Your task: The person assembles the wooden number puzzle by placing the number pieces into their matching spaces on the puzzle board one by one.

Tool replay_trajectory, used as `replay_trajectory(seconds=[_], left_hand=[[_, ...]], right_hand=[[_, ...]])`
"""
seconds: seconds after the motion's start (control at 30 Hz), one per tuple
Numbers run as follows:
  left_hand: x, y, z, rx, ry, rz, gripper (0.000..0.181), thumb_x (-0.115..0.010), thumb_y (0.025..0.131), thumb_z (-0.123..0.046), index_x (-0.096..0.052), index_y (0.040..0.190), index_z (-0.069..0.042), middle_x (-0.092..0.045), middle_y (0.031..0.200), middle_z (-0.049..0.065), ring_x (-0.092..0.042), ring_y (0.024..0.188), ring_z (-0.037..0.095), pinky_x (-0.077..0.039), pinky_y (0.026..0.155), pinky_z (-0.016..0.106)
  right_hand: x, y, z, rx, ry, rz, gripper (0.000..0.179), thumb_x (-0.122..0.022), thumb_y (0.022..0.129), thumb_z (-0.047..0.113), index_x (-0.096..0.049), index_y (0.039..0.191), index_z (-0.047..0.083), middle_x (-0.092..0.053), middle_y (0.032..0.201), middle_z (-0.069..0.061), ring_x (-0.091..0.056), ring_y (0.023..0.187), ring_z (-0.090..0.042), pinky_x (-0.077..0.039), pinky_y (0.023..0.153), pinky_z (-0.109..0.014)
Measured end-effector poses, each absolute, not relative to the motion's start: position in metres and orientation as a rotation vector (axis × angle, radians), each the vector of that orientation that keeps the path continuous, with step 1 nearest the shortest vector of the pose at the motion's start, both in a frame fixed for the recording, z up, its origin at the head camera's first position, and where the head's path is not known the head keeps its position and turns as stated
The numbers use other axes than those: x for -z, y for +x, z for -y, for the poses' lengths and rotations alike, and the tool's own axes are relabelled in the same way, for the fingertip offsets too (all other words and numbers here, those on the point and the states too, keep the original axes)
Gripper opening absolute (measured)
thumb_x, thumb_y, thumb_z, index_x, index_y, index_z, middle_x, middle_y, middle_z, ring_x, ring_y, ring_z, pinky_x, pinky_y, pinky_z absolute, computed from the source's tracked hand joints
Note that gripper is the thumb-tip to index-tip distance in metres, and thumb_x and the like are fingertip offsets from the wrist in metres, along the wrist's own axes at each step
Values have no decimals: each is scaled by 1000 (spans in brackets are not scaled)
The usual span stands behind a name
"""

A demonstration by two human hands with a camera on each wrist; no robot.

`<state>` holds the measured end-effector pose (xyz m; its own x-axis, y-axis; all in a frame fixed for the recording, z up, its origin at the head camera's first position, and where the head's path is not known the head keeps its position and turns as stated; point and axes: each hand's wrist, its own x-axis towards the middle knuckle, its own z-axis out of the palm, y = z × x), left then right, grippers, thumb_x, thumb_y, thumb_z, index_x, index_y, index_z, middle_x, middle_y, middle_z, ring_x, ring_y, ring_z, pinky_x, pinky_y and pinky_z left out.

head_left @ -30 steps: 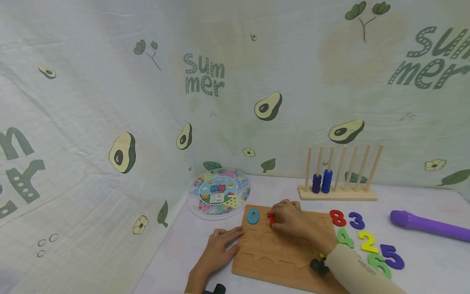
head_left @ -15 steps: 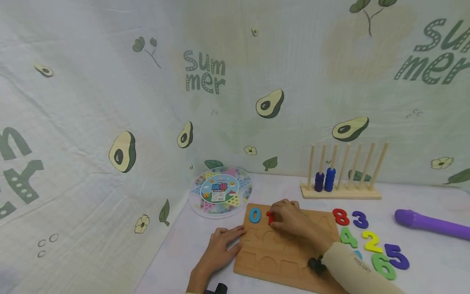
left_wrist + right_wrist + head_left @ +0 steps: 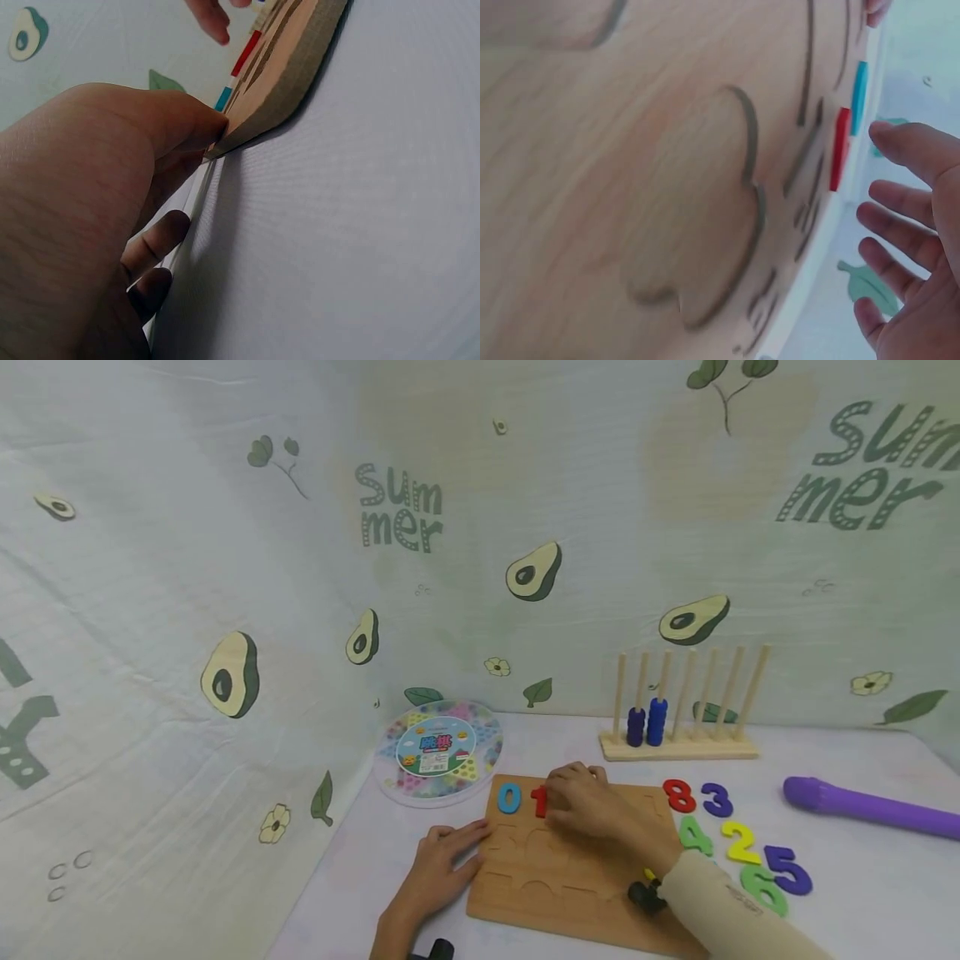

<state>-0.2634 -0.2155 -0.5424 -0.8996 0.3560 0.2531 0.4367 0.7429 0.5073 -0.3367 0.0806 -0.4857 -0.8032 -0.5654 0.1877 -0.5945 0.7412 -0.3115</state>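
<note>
The wooden number board (image 3: 540, 860) lies on the table, with shallow number-shaped recesses. A blue number 0 (image 3: 509, 798) sits at its top left, and right of that is a red number 1 (image 3: 539, 802). My right hand (image 3: 588, 802) hovers over the upper board just right of the red 1; in the right wrist view its fingers (image 3: 900, 225) are spread and apart from the numbers. My left hand (image 3: 442, 864) rests at the board's left edge, fingertips touching it, and in the left wrist view its other fingers (image 3: 154, 244) hang loosely below.
Right of the board lie loose numbers, among them a red 8 (image 3: 679, 796), a yellow 2 (image 3: 738, 842) and a purple 5 (image 3: 789, 871). Behind stand a peg rack (image 3: 678, 748) and a round Chinese checkers box (image 3: 438, 752). A purple microphone-shaped toy (image 3: 862, 804) lies far right.
My right fingers have let go of the red 1 and shifted slightly right, so more of it shows on the board. My left hand stays at the edge. The head view has swung slightly.
</note>
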Motion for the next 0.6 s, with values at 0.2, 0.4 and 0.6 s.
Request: replay_trajectory(seconds=[0.2,0.4,0.6], left_hand=[[541,-263,217,877,-656,2790,39,-62,99,-30,-62,138,-26,-54,146,-12,-45,111,19,-34,89,48],[540,-262,218,898,-638,2809,40,-63,99,-29,-62,138,-27,-53,146,-13,-44,113,19,-34,91,49],[542,-263,218,902,-641,2802,39,-64,98,-29,-62,138,-28,-54,145,-13,-44,113,20,-34,91,51]], right_hand=[[473,-323,-99,-488,948,2804,30,-74,90,24,-72,116,10,-66,122,-6,-50,120,-31,-32,94,-60],[464,-307,-121,-491,941,2763,27,-76,90,23,-73,113,10,-68,118,-6,-53,117,-31,-34,93,-58],[459,-294,-140,-474,887,2735,26,-78,87,24,-74,109,11,-69,114,-4,-55,116,-31,-34,95,-60]])
